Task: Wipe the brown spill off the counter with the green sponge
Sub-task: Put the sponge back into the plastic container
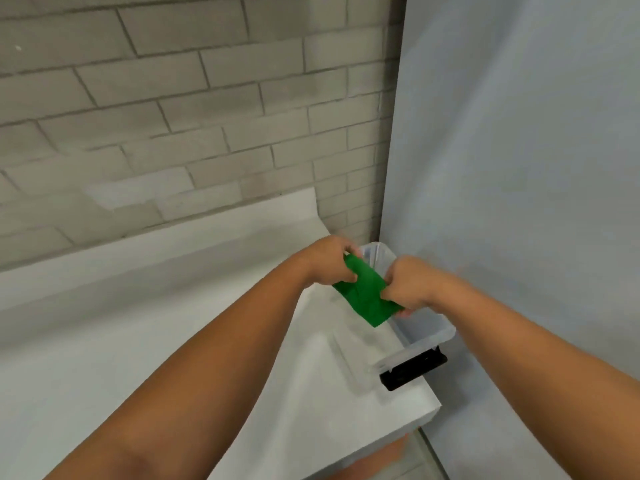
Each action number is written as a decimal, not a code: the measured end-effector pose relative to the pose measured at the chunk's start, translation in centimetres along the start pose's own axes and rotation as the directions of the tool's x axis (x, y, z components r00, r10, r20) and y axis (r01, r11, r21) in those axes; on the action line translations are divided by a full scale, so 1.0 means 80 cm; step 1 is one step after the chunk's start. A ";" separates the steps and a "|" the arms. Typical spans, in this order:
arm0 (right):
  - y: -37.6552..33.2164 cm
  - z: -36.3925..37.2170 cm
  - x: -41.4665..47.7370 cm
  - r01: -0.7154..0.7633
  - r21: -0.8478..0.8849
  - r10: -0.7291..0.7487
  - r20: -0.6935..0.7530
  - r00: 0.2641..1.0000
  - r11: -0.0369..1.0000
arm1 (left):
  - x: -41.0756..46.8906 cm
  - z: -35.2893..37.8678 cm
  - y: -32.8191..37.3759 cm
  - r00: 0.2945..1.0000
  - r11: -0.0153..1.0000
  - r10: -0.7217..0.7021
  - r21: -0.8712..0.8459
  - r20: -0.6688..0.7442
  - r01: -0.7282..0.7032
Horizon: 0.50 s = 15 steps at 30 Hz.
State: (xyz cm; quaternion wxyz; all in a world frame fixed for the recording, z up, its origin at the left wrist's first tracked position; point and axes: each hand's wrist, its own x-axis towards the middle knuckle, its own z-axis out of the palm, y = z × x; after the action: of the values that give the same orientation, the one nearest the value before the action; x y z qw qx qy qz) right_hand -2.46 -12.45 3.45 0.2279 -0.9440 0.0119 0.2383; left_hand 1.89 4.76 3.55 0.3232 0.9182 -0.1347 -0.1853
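The green sponge (367, 295) looks thin and flexible, and both hands hold it in the air above a clear plastic bin (427, 336) at the counter's right end. My left hand (329, 261) pinches its far left end. My right hand (407, 285) grips its right edge. The sponge is bent and creased between them. The white counter (145, 327) shows no brown spill in this view; my forearms cover part of its surface.
A grey brick wall runs behind the counter. A pale blue wall stands on the right, close to the bin. A black clip or handle (412, 370) sits at the bin's near end. The counter's near right corner (434, 408) drops off to the floor.
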 end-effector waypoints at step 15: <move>0.020 0.070 0.063 0.101 -0.609 0.142 0.337 0.931 0.786 | 0.102 0.119 -0.023 0.925 0.673 -0.224 0.735 0.306 -0.080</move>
State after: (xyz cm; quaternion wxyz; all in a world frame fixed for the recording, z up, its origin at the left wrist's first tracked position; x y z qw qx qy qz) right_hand -0.69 -10.99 -3.88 -0.0976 -0.9048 -0.0987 0.4026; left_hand 5.34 -2.00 -6.59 -0.1131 0.9221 -0.2193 -0.2981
